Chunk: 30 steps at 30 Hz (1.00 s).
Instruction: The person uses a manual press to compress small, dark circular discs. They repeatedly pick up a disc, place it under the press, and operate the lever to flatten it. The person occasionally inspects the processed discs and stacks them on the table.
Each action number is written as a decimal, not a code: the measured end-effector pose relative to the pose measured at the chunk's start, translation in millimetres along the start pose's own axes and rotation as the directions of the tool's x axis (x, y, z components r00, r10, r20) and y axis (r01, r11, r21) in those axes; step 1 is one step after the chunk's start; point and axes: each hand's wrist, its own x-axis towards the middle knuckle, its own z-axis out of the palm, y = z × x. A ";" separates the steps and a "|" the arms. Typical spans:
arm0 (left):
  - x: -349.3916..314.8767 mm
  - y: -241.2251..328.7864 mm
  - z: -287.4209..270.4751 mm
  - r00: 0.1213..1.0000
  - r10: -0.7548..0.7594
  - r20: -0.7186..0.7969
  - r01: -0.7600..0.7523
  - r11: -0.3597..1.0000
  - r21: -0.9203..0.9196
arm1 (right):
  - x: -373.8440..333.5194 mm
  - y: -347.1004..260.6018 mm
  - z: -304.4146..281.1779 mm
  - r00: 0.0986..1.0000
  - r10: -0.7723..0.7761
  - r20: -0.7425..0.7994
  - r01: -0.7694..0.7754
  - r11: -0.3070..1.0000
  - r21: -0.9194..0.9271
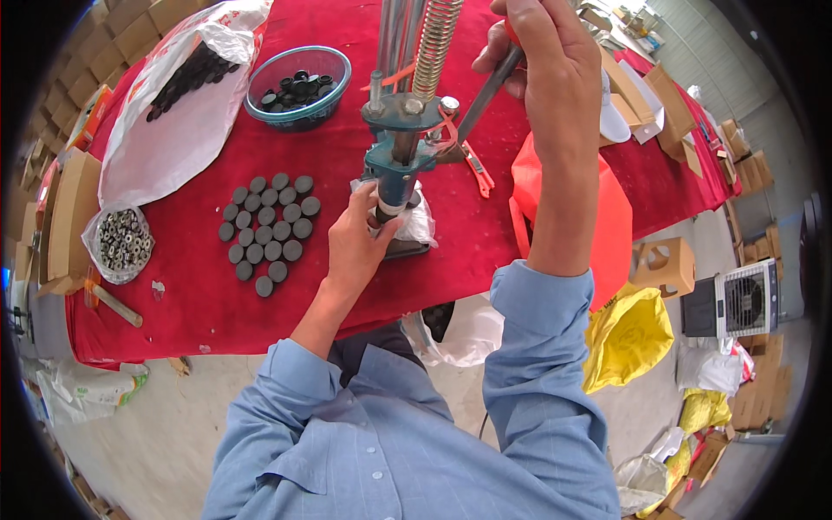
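left hand (354, 238) – fingers pinch part under blue press (400, 165) | right hand (546, 65) – fist closed on lever (487, 91)

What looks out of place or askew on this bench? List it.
Little stands out. One grey disc lies just off the bottom of the neat block of discs on the red cloth. The left hand is under the press; the right hand grips its lever.

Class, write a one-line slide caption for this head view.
Right hand grips the press lever; left hand steadies a part under the blue press.
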 end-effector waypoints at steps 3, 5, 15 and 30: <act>-2.5 -2.5 4.7 0.998 -0.054 -0.033 0.052 0.997 -0.053 | -1.6 -2.1 2.7 1.000 -0.013 -0.008 0.013 1.000 0.016; 0.1 -1.0 8.3 0.997 -0.064 -0.033 0.062 0.997 -0.054 | -4.5 -1.5 0.0 0.998 -0.063 -0.001 0.063 0.998 -0.010; -0.2 4.0 5.2 0.994 -0.104 -0.026 0.102 0.992 -0.076 | -78.8 11.8 -17.3 0.953 -0.300 -0.030 0.302 0.947 0.107; -9.7 -51.2 -67.7 0.999 0.006 0.051 -0.036 0.803 0.595 | -211.2 69.0 -28.3 0.900 -0.431 -0.062 0.435 0.898 0.067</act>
